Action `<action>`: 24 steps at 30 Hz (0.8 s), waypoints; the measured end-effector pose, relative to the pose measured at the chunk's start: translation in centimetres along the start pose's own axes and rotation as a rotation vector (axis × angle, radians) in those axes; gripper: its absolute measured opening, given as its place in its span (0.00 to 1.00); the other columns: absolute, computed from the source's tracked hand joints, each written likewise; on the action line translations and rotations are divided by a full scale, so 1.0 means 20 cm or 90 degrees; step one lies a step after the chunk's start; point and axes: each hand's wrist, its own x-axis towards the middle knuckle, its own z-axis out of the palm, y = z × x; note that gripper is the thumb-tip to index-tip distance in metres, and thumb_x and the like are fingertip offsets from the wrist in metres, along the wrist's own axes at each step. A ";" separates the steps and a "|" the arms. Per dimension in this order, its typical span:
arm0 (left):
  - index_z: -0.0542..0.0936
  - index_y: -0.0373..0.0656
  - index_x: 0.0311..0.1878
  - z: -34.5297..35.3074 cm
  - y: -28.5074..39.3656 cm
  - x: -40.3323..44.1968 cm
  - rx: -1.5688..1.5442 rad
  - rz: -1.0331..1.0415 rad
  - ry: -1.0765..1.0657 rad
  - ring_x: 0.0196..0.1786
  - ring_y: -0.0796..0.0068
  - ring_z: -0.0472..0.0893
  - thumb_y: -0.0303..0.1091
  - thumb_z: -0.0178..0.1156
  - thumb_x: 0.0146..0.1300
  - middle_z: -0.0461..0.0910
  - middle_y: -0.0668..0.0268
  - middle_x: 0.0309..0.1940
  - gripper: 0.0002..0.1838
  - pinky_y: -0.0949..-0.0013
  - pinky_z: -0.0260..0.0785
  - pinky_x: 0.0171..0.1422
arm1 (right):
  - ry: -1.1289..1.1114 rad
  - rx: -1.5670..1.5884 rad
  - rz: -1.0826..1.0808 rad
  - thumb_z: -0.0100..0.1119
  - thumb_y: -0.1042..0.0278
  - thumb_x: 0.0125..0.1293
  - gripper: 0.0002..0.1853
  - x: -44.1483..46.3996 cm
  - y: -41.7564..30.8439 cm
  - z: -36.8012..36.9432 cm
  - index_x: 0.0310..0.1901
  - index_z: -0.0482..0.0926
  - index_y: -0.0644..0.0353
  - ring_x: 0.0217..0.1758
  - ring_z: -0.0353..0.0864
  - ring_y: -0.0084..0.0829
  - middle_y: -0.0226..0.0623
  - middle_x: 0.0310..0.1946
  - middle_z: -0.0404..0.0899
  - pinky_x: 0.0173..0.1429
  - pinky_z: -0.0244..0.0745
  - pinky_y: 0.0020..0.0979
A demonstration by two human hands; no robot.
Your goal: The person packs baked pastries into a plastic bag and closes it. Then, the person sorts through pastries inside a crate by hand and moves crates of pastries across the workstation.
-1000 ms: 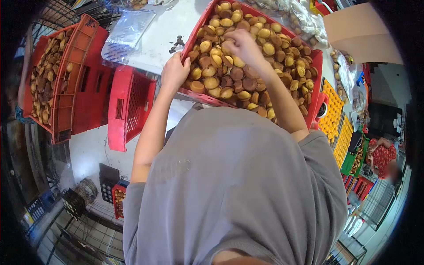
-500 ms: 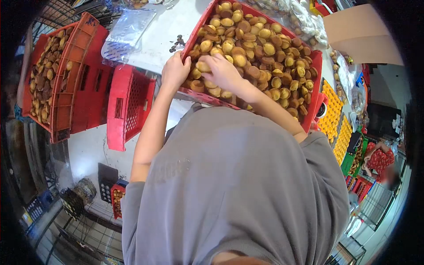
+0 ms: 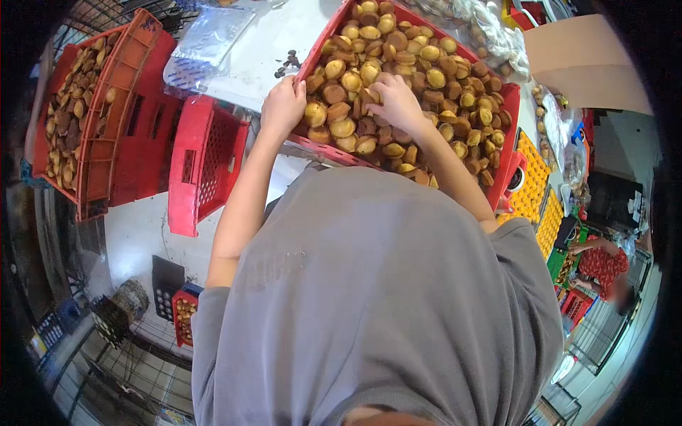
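A red plastic crate (image 3: pixel 507 153) full of small round golden-brown cakes (image 3: pixel 433 78) stands on the table in front of me. My left hand (image 3: pixel 283 108) is closed over the crate's left rim near the front corner. Inside the crate, my right hand (image 3: pixel 399 105) reaches into the pile with bent fingers. A small cake (image 3: pixel 369 96) sits between its thumb and fingers, partly covered by them. More cakes lie around this hand on every side.
Left of the table are an empty red crate (image 3: pixel 190 170) and a stacked crate (image 3: pixel 117 135) holding cakes. Clear plastic bags (image 3: pixel 217 35) lie on the white tabletop (image 3: pixel 245 74). Yellow-filled trays (image 3: pixel 531 188) stand at right, with a person in red (image 3: pixel 604 270) farther off.
My right hand has moved right and slightly up, deeper over the pile, away from the yellow cake at the left. My left hand stays on the rim.
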 end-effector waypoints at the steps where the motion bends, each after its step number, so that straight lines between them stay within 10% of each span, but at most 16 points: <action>1: 0.72 0.37 0.40 -0.01 0.00 -0.01 0.003 -0.003 -0.006 0.39 0.50 0.74 0.41 0.45 0.58 0.75 0.48 0.34 0.17 0.56 0.66 0.44 | 0.013 0.059 0.040 0.60 0.62 0.44 0.13 -0.01 0.01 -0.02 0.30 0.76 0.61 0.39 0.72 0.40 0.42 0.35 0.74 0.46 0.67 0.32; 6: 0.72 0.35 0.43 -0.01 0.00 -0.01 0.004 -0.004 -0.017 0.40 0.50 0.74 0.41 0.46 0.58 0.75 0.46 0.34 0.18 0.58 0.65 0.45 | 0.017 0.468 0.436 0.61 0.62 0.47 0.23 -0.01 0.07 -0.18 0.43 0.69 0.66 0.40 0.74 0.29 0.39 0.36 0.75 0.45 0.68 0.29; 11: 0.72 0.35 0.43 0.00 -0.01 0.00 0.011 0.004 -0.010 0.40 0.50 0.74 0.41 0.46 0.58 0.75 0.46 0.33 0.18 0.58 0.65 0.45 | -0.177 -0.093 0.328 0.58 0.58 0.49 0.20 -0.03 0.15 -0.26 0.43 0.72 0.59 0.40 0.72 0.43 0.45 0.35 0.74 0.45 0.67 0.36; 15: 0.72 0.35 0.43 0.00 -0.01 0.00 0.009 0.008 -0.008 0.39 0.50 0.74 0.41 0.46 0.57 0.75 0.46 0.33 0.19 0.58 0.65 0.45 | -0.014 0.054 0.094 0.55 0.59 0.51 0.12 0.03 0.07 -0.12 0.32 0.78 0.58 0.36 0.72 0.40 0.42 0.29 0.73 0.42 0.66 0.38; 24: 0.72 0.35 0.44 0.00 -0.01 -0.01 0.010 -0.018 -0.008 0.41 0.52 0.75 0.42 0.49 0.56 0.75 0.48 0.35 0.20 0.61 0.66 0.46 | -0.029 -0.223 0.033 0.54 0.66 0.47 0.06 0.08 0.03 0.14 0.26 0.77 0.56 0.40 0.68 0.32 0.32 0.30 0.71 0.40 0.62 0.33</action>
